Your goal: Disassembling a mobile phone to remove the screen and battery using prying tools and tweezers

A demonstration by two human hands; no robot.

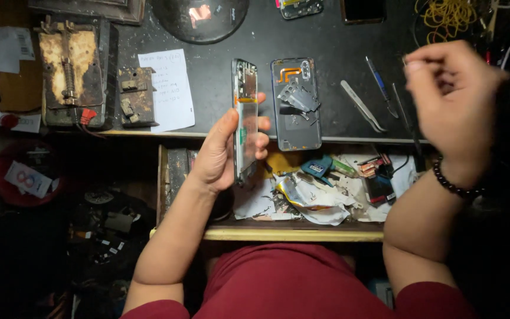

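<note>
The left hand [222, 156] grips a phone frame [245, 118] edge-on, upright over the counter's [219, 71] front edge and the open drawer [302, 233], thumb on its near side and fingers wrapped behind. Just right of it a phone back [296, 103] lies flat near that edge, with tweezers [361, 106] and a screwdriver [380, 85] further right and bare counter between. The right hand [453, 100] hangs blurred above the counter's right end, fingers curled and pinched; whether it holds anything I cannot tell.
</note>
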